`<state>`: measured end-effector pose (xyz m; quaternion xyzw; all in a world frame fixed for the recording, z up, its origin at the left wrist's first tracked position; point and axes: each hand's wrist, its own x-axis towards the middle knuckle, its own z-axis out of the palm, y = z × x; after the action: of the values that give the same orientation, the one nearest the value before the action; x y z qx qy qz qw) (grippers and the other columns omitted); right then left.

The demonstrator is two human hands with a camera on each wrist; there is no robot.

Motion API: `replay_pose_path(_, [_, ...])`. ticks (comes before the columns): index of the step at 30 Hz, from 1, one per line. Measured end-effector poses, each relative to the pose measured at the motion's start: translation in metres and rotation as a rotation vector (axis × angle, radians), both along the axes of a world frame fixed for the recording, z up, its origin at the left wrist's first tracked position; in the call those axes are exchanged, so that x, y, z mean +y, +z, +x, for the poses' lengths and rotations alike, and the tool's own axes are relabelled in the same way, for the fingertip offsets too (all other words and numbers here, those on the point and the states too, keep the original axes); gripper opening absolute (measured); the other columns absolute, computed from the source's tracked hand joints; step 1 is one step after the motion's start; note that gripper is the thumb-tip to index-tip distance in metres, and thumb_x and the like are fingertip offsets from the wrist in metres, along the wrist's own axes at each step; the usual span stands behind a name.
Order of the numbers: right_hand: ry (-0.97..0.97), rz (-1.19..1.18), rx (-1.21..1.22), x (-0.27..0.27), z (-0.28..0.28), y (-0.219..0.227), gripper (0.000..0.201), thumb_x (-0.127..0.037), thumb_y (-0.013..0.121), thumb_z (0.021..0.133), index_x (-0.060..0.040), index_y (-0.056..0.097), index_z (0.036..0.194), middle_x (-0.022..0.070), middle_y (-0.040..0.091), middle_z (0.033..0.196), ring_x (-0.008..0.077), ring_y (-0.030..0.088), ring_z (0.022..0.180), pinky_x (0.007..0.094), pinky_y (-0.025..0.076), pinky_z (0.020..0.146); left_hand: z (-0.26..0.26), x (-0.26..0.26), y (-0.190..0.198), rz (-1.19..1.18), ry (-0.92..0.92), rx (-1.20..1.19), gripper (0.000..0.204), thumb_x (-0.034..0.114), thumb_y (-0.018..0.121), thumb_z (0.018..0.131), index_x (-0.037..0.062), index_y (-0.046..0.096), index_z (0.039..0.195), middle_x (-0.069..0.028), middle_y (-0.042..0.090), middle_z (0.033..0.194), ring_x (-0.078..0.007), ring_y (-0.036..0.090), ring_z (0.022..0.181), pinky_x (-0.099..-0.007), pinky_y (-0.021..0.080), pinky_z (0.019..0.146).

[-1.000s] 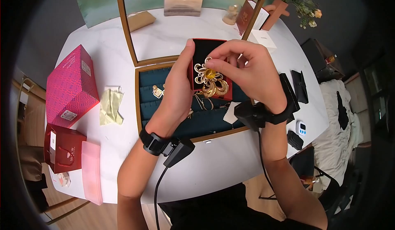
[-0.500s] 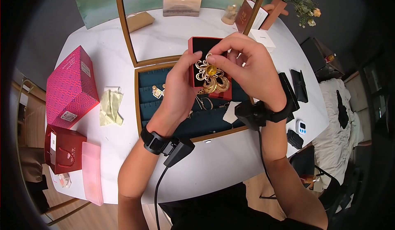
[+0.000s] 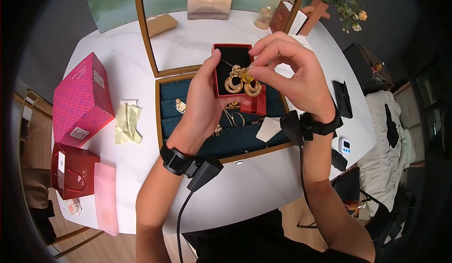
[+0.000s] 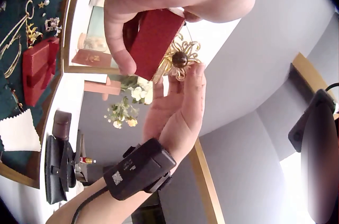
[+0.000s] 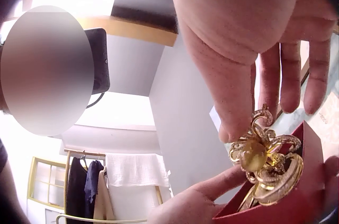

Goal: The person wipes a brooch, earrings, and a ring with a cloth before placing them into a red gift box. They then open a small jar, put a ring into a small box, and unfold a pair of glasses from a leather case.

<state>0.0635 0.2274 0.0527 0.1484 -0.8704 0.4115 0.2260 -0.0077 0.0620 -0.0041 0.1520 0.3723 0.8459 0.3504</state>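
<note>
My left hand [image 3: 200, 93] grips a small red box [image 3: 234, 52] with black lining, held over the glass-lidded jewellery case [image 3: 193, 143]. Thumb and forefinger of my right hand [image 3: 299, 72] pinch a gold flower-shaped brooch [image 3: 233, 84] with a round amber stone and looped petals. In the head view the brooch overlaps the box's opening, and a thin line runs from it across the lining. From the right wrist, its stone [image 5: 254, 155] shows just below the thumb, at the box's rim. A red lid with a ribbon bow [image 4: 39, 73] lies in the case.
Gold earrings [image 3: 180, 105] and a white cloth [image 3: 269, 129] lie in the case, whose glass lid stands raised behind. A pink patterned box [image 3: 82, 98], red gift bag [image 3: 73, 171] and yellow cloth [image 3: 127, 122] are at left. Black pouches [image 3: 342, 98] lie at right.
The right hand has shifted a little right and turned the brooch, whose petals now face differently over the box. The left hand has tilted the box, showing more of its black inside.
</note>
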Motion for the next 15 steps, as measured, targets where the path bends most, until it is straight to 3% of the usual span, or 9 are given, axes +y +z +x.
replay_pose_path(5, [-0.005, 0.035, 0.002, 0.001, 0.005, 0.007, 0.009, -0.007, 0.076, 0.082, -0.0069, 0.070, 0.088, -0.0006, 0.065, 0.091, 0.0091, 0.061, 0.084, 0.0215, 0.046, 0.066, -0.009, -0.003, -0.002, -0.028, 0.029, 0.013, 0.049, 0.041, 0.037, 0.103, 0.0015, 0.053, 0.126, -0.0128, 0.067, 0.109, -0.0231, 0.069, 0.093, -0.0357, 0.060, 0.065])
replay_pose_path(10, [-0.034, -0.034, 0.040, 0.003, 0.007, 0.007, 0.008, -0.007, 0.075, 0.083, -0.0064, 0.069, 0.089, -0.0007, 0.065, 0.092, 0.0076, 0.060, 0.084, 0.0213, 0.044, 0.065, -0.034, -0.020, -0.004, -0.301, 0.034, 0.131, 0.047, 0.039, 0.041, 0.102, -0.0004, 0.052, 0.126, -0.0169, 0.067, 0.109, -0.0259, 0.071, 0.090, -0.0340, 0.060, 0.062])
replay_pose_path(11, [-0.028, -0.030, 0.046, 0.004, 0.008, 0.007, 0.008, -0.008, 0.074, 0.084, -0.0064, 0.069, 0.089, -0.0008, 0.065, 0.093, 0.0074, 0.060, 0.084, 0.0213, 0.044, 0.065, -0.030, -0.024, 0.003, -0.346, 0.121, 0.146, 0.041, 0.035, 0.045, 0.101, -0.0001, 0.052, 0.121, -0.0159, 0.068, 0.100, -0.0240, 0.072, 0.079, -0.0302, 0.059, 0.055])
replay_pose_path(14, [-0.019, -0.035, 0.047, 0.009, 0.008, 0.009, 0.008, -0.011, 0.074, 0.084, -0.0063, 0.069, 0.089, -0.0009, 0.066, 0.094, 0.0071, 0.061, 0.084, 0.0211, 0.043, 0.066, -0.037, -0.039, -0.002, -0.569, 0.123, 0.276, 0.037, 0.034, 0.047, 0.101, 0.0003, 0.053, 0.117, -0.0118, 0.067, 0.090, -0.0193, 0.069, 0.065, -0.0260, 0.055, 0.047])
replay_pose_path(15, [-0.023, -0.021, 0.058, 0.010, 0.008, 0.009, 0.009, -0.011, 0.074, 0.084, -0.0063, 0.069, 0.089, -0.0013, 0.066, 0.093, 0.0070, 0.061, 0.084, 0.0209, 0.043, 0.065, -0.035, -0.045, -0.002, -0.643, 0.117, 0.264, 0.036, 0.034, 0.048, 0.101, 0.0013, 0.053, 0.115, -0.0071, 0.063, 0.081, -0.0145, 0.060, 0.049, -0.0229, 0.050, 0.041])
